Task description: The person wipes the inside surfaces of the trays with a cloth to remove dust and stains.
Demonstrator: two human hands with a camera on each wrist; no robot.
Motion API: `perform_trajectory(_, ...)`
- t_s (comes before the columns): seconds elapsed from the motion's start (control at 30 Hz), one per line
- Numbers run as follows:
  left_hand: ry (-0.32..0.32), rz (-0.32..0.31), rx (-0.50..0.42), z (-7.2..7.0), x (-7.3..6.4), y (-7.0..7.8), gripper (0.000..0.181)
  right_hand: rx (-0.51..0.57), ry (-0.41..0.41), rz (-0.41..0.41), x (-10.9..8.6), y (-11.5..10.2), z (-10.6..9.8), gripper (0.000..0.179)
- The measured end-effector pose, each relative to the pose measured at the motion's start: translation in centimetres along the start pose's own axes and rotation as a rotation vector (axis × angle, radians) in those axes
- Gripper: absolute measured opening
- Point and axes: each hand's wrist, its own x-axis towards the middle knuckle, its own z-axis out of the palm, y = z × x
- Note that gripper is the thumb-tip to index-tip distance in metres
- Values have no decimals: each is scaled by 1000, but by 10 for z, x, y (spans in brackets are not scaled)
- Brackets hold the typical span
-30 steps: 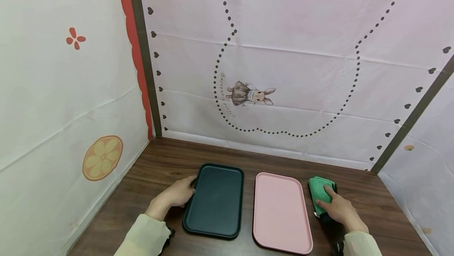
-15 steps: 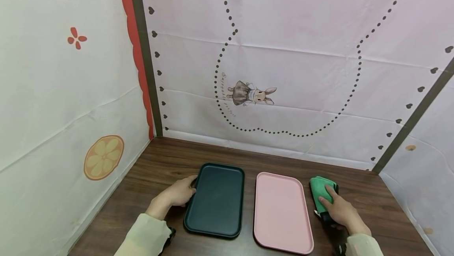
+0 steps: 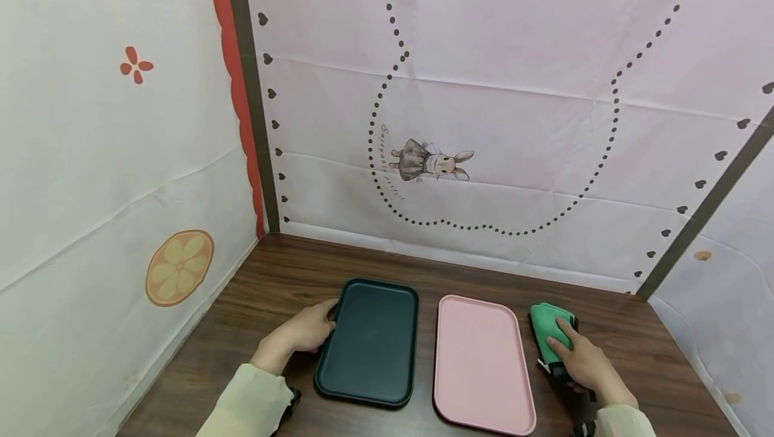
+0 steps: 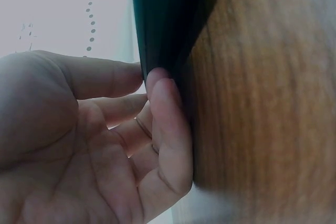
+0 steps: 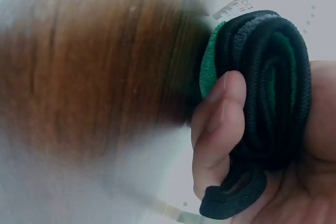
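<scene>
On the left, a dark green rectangular tray lies on the table. My left hand grips its left rim; in the left wrist view the thumb is on the rim's top and curled fingers are at its underside. Toward the right, my right hand holds a folded green cloth with a dark border. The right wrist view shows the cloth's rolled dark end, with fingers on one side and the palm on the other. A loose dark flap hangs by the palm, and a white printed tag sticks out.
Between the green tray and the cloth lies a pink rectangular tray. The brown wooden table is bounded by printed fabric walls at the back, left and right.
The head view has drifted slightly. More of the cloth's dark near end shows under my right hand, which has shifted a little. My left hand stays on the green tray's rim.
</scene>
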Motion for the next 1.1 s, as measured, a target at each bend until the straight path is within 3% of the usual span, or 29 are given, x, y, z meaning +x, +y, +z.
perform_trajectory(1.1,-1,1,-4,0,2,-2,57,2,53,-18,-4,-7,-5,75)
